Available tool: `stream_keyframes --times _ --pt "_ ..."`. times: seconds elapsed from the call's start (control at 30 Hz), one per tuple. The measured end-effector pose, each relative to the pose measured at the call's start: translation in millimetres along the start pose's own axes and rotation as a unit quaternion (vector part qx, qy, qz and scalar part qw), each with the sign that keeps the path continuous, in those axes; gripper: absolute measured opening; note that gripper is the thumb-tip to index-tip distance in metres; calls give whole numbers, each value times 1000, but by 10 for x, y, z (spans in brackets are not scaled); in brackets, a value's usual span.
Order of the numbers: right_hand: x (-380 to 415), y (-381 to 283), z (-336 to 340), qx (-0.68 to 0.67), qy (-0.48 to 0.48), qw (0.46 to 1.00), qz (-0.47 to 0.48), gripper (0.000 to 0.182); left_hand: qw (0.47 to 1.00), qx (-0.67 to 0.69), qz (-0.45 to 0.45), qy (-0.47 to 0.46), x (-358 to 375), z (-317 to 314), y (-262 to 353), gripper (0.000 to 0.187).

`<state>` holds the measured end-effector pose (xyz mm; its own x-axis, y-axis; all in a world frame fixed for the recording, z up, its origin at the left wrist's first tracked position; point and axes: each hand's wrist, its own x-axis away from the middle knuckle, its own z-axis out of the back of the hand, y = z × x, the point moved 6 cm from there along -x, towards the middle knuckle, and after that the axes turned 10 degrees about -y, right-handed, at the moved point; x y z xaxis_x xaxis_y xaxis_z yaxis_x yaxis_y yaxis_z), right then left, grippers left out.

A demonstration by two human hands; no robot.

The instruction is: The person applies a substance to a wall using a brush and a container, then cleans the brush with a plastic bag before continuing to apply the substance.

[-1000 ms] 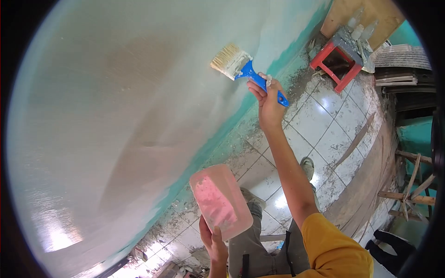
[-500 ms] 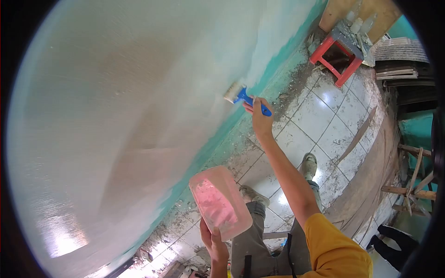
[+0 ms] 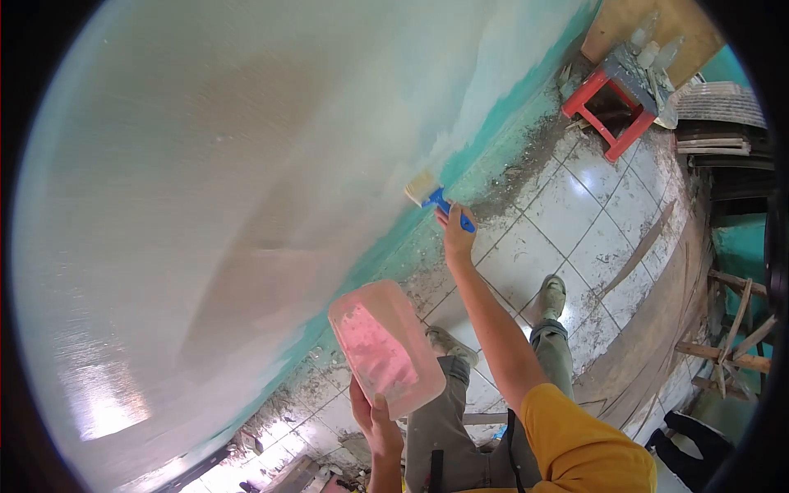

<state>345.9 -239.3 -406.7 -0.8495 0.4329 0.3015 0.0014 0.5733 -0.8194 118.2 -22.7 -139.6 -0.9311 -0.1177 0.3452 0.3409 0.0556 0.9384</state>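
My right hand (image 3: pixel 458 238) is closed round the blue handle of a paintbrush (image 3: pixel 436 197). Its pale bristles lie against the wall (image 3: pixel 271 189), close to the border where whitish paint meets a green band (image 3: pixel 386 238) along the bottom. Lower down, my left hand (image 3: pixel 380 427) grips the near edge of a pink plastic tub (image 3: pixel 427 370), thumb on the rim and fingers partly hidden beneath. The tub is tilted, and wet-looking paint coats its inside.
A red stool (image 3: pixel 608 111) with bottles on its grey top stands at upper right. Stacked sheets (image 3: pixel 719 123) and a wooden frame (image 3: pixel 731 337) are along the right. Dirt and debris litter the tiled floor (image 3: pixel 575 205); my feet stand below the wall.
The brush and my right hand have moved down along the wall, with the bristles lower than before. The tub has shifted slightly up and left in view.
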Motion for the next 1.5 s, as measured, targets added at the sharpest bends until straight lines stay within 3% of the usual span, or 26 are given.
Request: stream_keyframes --times 0.17,0.4,0.47,0.6,0.67,0.77,0.93,1.13,1.27,1.33,1.37,1.43,1.5 --pt "225 -272 151 -12 8 999 -52 34 1000 21 -10 3 14 -58 118 79" --pt "1081 -1650 263 -71 -53 992 -94 21 998 52 -14 -15 98 -359 614 66" --pt "1093 -2460 345 -84 -75 991 -70 19 993 109 -22 -36 179 -816 894 63" --pt "1273 -3752 116 -8 -131 991 -38 13 998 56 -33 -11 212 -1276 1132 59" --pt "1297 -4285 87 -2 -147 989 -24 13 998 -11 -57 -3 256 -1614 1460 59" --pt "1228 -5137 42 119 -178 976 49 17 996 -17 -84 -8 309 -2092 1819 57" --pt "1176 -6156 -100 184 -232 952 77 21 993 74 -93 -18 407 -2734 2146 54" --pt "1155 -6521 -244 173 -277 941 91 23 988 28 -133 -71 548 -3117 2604 60" --pt "1270 -6555 -363 247 -258 925 133 25 983 -14 -156 -98 508 -3123 2671 64" --pt "1331 -6589 -446 311 -248 890 223 27 984 4 -143 -104 474 -3094 2733 67" --pt "1347 -6560 -447 313 -246 891 220 27 985 20 -134 -110 471 -3073 2737 71" --pt "1393 -6559 -547 406 -241 833 289 27 984 8 -135 -112 409 -3028 2740 73" --pt "1445 -6558 -636 426 -230 824 297 27 984 -7 -135 -117 392 -2963 2724 74"
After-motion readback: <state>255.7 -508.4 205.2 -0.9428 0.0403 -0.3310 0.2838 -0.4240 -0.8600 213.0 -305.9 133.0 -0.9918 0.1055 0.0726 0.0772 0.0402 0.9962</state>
